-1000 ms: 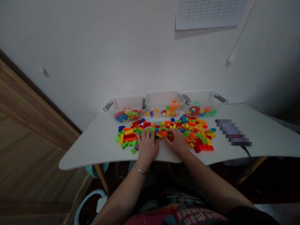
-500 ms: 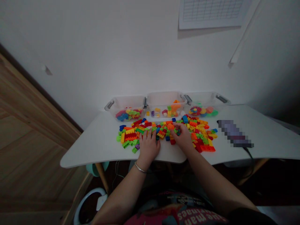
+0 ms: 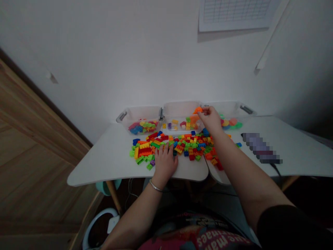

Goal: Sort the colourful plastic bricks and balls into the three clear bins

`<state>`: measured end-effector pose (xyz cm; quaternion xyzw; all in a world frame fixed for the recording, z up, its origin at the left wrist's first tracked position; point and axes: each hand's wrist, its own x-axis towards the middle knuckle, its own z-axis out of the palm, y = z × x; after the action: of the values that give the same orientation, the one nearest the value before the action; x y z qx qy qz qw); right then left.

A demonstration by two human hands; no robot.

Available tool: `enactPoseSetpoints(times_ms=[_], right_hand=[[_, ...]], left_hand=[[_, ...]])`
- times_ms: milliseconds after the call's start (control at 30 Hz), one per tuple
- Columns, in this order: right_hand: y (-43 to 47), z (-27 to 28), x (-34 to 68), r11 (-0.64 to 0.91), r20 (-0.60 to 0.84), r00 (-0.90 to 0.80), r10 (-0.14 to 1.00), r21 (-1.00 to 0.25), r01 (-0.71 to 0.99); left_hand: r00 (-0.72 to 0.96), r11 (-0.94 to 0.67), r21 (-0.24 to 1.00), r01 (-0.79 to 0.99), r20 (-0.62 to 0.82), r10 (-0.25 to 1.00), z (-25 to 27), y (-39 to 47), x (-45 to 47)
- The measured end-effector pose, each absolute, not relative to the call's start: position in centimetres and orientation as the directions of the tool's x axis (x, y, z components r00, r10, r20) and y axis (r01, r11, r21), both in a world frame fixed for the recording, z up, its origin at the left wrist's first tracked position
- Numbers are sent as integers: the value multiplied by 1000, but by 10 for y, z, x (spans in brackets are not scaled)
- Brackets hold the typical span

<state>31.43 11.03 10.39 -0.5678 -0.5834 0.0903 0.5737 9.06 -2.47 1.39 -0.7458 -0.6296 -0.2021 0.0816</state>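
My right hand (image 3: 212, 119) is raised over the right end of the middle clear bin (image 3: 182, 110), pinching an orange toy building block (image 3: 198, 109). More orange, yellow and green pieces lie in that bin just below it. My left hand (image 3: 165, 162) lies palm down on the near edge of a spread of colourful building blocks (image 3: 145, 151), fingers apart and fingertips touching them. What is under its palm is hidden. My right forearm covers part of the blocks on the right.
A left clear bin (image 3: 140, 113) holds red, blue and green pieces. Round coloured pieces show in the right clear bin (image 3: 231, 108). A blurred dark device (image 3: 260, 147) with a cable lies on the right of the white table (image 3: 104, 159). A wall stands behind.
My right hand has lifted from the block pile with the orange block and moved forward and slightly right to the middle bin. My left hand has stayed put.
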Motion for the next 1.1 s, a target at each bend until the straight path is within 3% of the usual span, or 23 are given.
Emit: enactPoseSetpoints(times_ms=[433, 800, 1100], right_hand=[[129, 108, 317, 105, 465, 231, 855, -591, 800], [131, 98, 316, 229, 513, 113, 851, -555, 799], [55, 86, 296, 432, 716, -14, 698, -406, 805]], left_hand=[[132, -200, 133, 971, 399, 907, 16, -25, 90], [136, -207, 132, 969, 409, 902, 15, -25, 90], [143, -213, 121, 970, 424, 894, 13, -24, 90]])
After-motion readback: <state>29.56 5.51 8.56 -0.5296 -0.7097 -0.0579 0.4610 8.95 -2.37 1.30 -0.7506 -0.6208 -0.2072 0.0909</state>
